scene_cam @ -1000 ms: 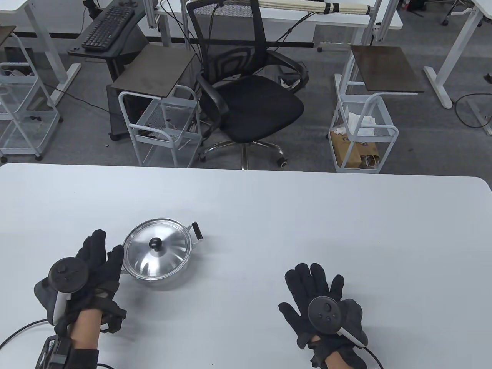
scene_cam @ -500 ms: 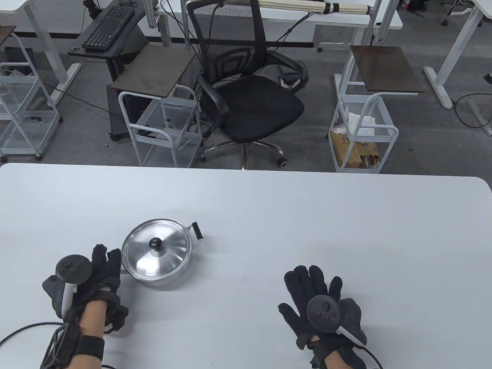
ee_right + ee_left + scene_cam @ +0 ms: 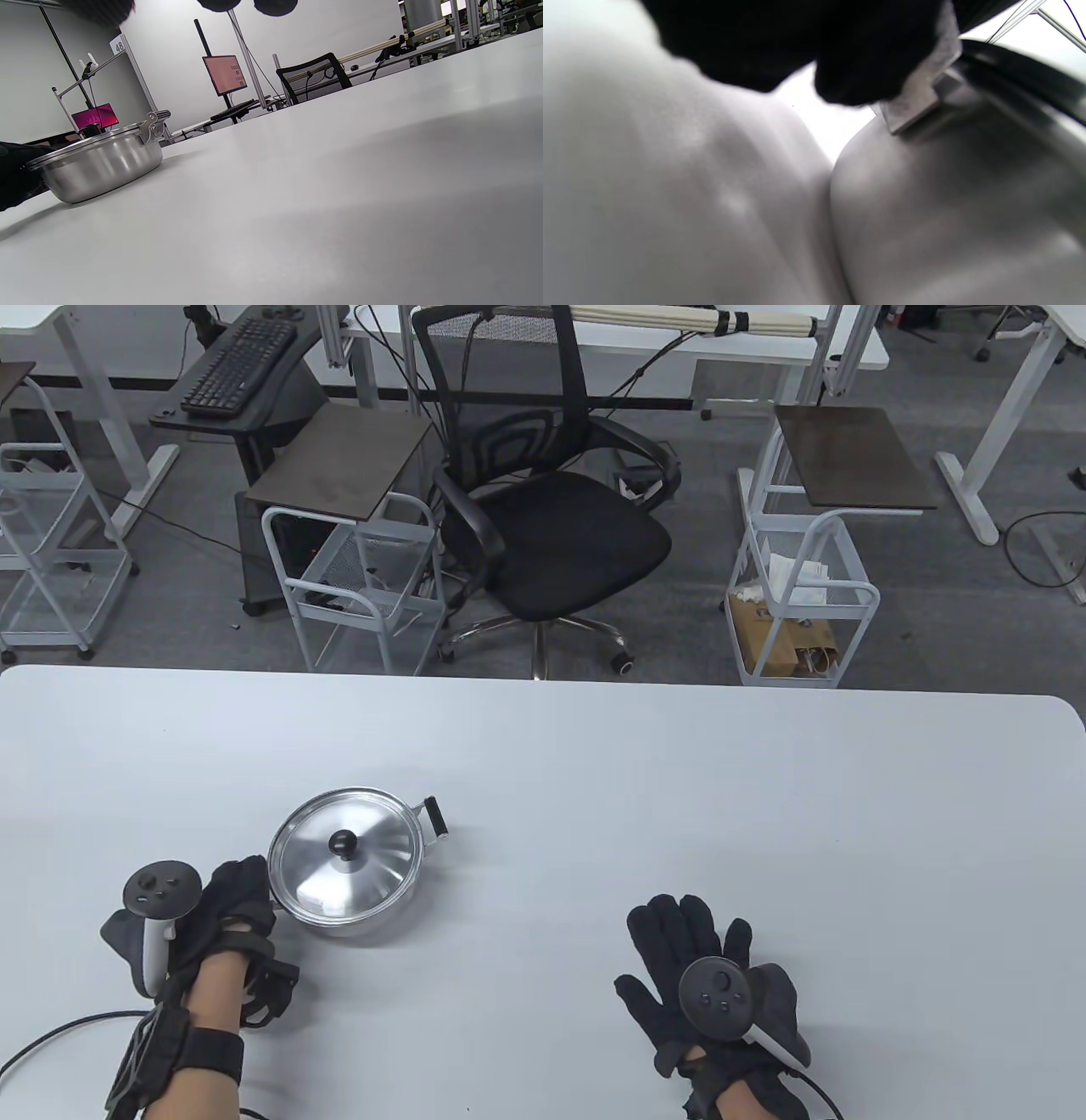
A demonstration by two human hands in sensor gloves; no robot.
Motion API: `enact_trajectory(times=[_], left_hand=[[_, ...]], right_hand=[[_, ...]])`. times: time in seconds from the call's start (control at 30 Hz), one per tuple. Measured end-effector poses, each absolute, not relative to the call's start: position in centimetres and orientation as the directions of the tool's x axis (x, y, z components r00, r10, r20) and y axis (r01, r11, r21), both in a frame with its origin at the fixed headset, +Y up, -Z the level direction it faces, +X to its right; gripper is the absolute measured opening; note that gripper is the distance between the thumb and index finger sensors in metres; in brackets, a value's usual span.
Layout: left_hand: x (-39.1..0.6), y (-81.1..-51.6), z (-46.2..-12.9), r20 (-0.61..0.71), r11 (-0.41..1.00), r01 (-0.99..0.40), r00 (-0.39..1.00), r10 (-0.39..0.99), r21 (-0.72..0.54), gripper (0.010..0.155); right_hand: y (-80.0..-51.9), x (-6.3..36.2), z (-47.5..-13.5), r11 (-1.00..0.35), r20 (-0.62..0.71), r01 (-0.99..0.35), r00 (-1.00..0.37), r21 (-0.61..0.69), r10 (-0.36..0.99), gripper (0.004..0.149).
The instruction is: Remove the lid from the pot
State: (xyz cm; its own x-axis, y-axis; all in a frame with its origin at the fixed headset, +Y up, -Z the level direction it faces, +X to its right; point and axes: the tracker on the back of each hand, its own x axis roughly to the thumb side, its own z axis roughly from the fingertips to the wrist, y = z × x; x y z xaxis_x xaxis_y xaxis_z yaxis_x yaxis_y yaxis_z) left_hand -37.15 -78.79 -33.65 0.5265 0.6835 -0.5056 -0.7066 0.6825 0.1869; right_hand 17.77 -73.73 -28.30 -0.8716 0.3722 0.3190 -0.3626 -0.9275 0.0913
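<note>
1. Both my hands are low on the white counter (image 3: pixel 594 746); the round stainless steel pot (image 3: pixel 356 920) sits at its left front, domed steel lid (image 3: pixel 348 865) with black knob (image 3: pixel 344 842) on
2. My left hand (image 3: pixel 233 899) curls its grip around the pot's near side handle
3. My right hand (image 3: pixel 691 954) rests flat, fingers spread, holding nothing, well apart from the pot

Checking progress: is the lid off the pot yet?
No, the lid sits on the pot, its knob untouched.
</note>
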Motion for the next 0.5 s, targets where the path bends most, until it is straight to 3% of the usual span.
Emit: enact_trajectory(times=[0.27, 0.5], left_hand=[[-37.2, -79.5, -33.4, -0.464, 0.556, -0.805, 0.421, 0.780, 0.205, 0.049], [-35.7, -78.4, -32.8, -0.417, 0.529, -0.825, 0.419, 0.807, 0.196, 0.048]], right_hand=[[-73.7, 17.9, -28.4, -0.923, 0.313, -0.373, -0.869, 0.095, 0.383, 0.071], [-73.2, 18.5, -28.4, -0.909, 0.308, -0.411, -0.858, 0.073, 0.412, 0.071]])
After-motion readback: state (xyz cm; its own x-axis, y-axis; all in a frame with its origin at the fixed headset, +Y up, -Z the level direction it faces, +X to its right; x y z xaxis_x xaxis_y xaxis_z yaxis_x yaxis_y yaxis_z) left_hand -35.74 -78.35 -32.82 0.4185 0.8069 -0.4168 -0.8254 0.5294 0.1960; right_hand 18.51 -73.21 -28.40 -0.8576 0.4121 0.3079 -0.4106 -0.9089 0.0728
